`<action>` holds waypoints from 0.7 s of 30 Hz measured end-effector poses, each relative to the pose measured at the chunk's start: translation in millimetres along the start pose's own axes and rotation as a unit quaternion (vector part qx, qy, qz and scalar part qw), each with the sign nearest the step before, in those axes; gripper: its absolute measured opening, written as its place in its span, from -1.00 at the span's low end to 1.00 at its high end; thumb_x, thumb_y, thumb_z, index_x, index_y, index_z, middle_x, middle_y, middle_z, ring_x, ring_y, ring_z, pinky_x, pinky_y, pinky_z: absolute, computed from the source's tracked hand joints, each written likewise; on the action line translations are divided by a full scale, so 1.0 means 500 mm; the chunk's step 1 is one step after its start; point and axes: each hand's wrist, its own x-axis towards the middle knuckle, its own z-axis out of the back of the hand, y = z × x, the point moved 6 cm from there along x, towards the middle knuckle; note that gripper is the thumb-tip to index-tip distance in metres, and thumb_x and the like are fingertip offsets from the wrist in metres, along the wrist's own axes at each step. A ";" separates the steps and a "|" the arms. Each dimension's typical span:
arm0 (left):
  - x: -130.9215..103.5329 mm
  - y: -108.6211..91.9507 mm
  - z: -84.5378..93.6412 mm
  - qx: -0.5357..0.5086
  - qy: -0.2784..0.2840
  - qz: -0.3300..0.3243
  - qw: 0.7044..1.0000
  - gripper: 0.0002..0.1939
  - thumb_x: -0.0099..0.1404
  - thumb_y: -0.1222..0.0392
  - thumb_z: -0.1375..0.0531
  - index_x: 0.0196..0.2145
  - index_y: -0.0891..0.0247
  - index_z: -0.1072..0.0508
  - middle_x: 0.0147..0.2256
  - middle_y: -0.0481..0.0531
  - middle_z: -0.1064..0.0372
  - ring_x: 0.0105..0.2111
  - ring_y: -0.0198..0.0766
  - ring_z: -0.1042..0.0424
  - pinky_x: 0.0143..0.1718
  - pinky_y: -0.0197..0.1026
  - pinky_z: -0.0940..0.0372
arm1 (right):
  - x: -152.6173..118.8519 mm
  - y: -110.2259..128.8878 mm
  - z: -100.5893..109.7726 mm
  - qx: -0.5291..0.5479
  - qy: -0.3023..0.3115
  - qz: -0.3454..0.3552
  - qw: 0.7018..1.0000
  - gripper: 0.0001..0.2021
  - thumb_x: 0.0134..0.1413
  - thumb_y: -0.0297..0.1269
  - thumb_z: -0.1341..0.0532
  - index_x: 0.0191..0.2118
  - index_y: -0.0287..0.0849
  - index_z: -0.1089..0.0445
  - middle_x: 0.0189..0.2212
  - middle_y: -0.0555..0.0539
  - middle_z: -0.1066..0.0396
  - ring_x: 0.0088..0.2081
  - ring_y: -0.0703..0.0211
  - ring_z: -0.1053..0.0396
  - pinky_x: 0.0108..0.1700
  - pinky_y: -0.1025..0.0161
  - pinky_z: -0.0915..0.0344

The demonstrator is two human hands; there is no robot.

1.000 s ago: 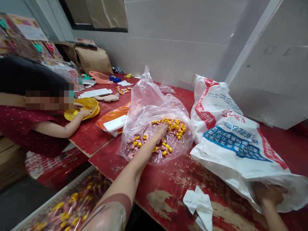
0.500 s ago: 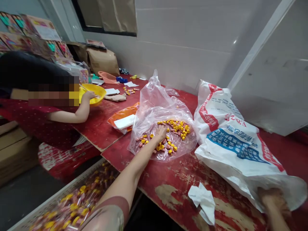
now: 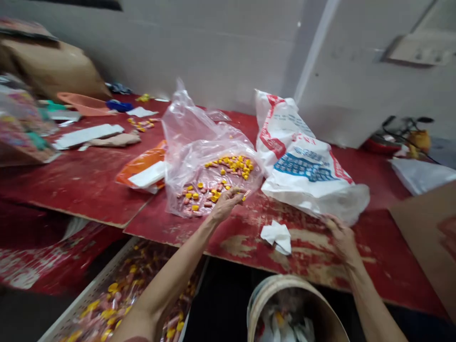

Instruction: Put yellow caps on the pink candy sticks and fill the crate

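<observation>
My left hand [image 3: 228,203] is at the front right edge of a clear plastic bag [image 3: 181,164]. Its fingers are drawn together, and a small thing seems to show at the tips, too blurred to name. Small pink pieces with yellow caps [image 3: 238,164] lie spread in the bag. My right hand [image 3: 340,237] is beside the mouth of a white printed sack [image 3: 302,166], its fingers curled near the lip. What it holds, if anything, is hidden. A crumpled white tissue [image 3: 278,236] lies on the red table [image 3: 221,242] between my hands.
A bucket [image 3: 276,285] with waste in it stands below the table edge. At lower left, a white crate [image 3: 87,294] holds many capped pieces. An orange packet [image 3: 142,166] lies left of the bag, and a cardboard box [image 3: 420,228] stands at right.
My view has swung right, bringing the bucket and cardboard box into sight. The right hand has come out of the sack's mouth. The left hand has moved from among the pieces to the bag's edge.
</observation>
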 end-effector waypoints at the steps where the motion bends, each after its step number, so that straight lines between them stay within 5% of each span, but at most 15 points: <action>1: -0.023 -0.005 -0.043 -0.045 0.033 0.006 0.998 -0.66 0.16 -0.02 -0.20 -0.23 0.31 -0.46 -0.33 0.02 -0.40 -0.41 -0.36 -0.38 -0.36 -0.30 -0.29 | -0.021 0.028 -0.028 0.026 0.064 -0.002 0.998 -0.46 -0.04 0.09 -0.15 -0.07 -0.27 -0.38 -0.44 -0.07 -0.37 -0.41 0.14 -0.30 -0.30 0.22 -0.27; 5: -0.108 -0.032 -0.191 -0.105 0.169 0.031 0.979 -0.73 0.16 0.05 -0.23 -0.27 0.30 -0.51 -0.26 0.05 -0.40 -0.32 -0.33 -0.38 -0.31 -0.30 -0.28 | -0.090 0.117 -0.093 0.033 0.209 0.043 0.976 -0.59 0.07 0.00 -0.14 -0.08 -0.20 -0.39 -0.25 -0.09 -0.39 -0.23 0.13 -0.33 -0.16 0.23 -0.25; 8: -0.148 -0.035 -0.251 -0.138 0.221 0.077 0.962 -0.70 0.15 0.05 -0.23 -0.23 0.30 -0.45 -0.34 -0.01 -0.37 -0.47 -0.41 -0.33 -0.44 -0.33 -0.25 | -0.122 0.145 -0.096 0.023 0.248 0.089 0.964 -0.67 0.12 -0.07 -0.12 -0.09 -0.17 -0.38 -0.13 -0.11 -0.36 -0.08 0.09 -0.29 -0.05 0.20 -0.22; 16: -0.161 -0.026 -0.277 -0.204 0.162 0.114 0.959 -0.53 -0.02 0.05 -0.35 -0.20 0.24 -0.30 -0.26 -0.06 -0.34 -0.55 -0.48 -0.31 -0.57 -0.39 -0.18 | -0.158 0.151 -0.093 0.035 0.274 0.106 0.955 -0.67 0.15 -0.10 -0.11 -0.06 -0.17 -0.36 -0.13 -0.13 -0.35 -0.08 0.05 -0.29 -0.03 0.13 -0.21; 21: -0.172 0.002 -0.297 -0.301 0.164 0.181 0.922 -0.53 -0.10 0.01 -0.40 -0.33 0.30 -0.33 -0.50 -0.13 -0.29 -0.65 -0.52 -0.20 -0.61 -0.39 -0.07 | -0.171 0.141 -0.108 0.093 0.278 0.054 0.954 -0.65 0.15 -0.04 -0.11 -0.09 -0.19 -0.33 -0.17 -0.11 -0.36 -0.16 0.10 -0.30 -0.14 0.21 -0.24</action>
